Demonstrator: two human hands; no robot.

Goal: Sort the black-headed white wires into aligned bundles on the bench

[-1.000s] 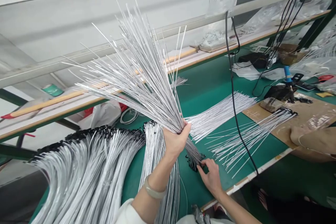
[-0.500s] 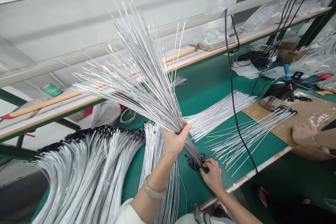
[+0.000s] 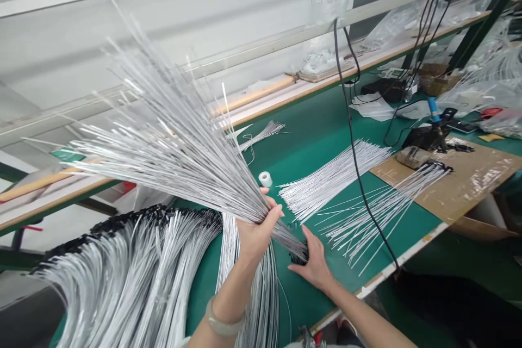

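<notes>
Head view: your left hand (image 3: 256, 236) closes round a fanned bundle of thin silver wires (image 3: 175, 147), right hand (image 3: 313, 265) open beside it; slackening could spill them.

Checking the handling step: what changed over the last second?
The left hand kept its grip and swung the fanned wire bundle toward the left of view, uncovering a white tape roll on the green mat. The right hand spread open beside the bundle's black ends. A co-worker's hand left the view. The wire piles and black cable stayed put.
</notes>
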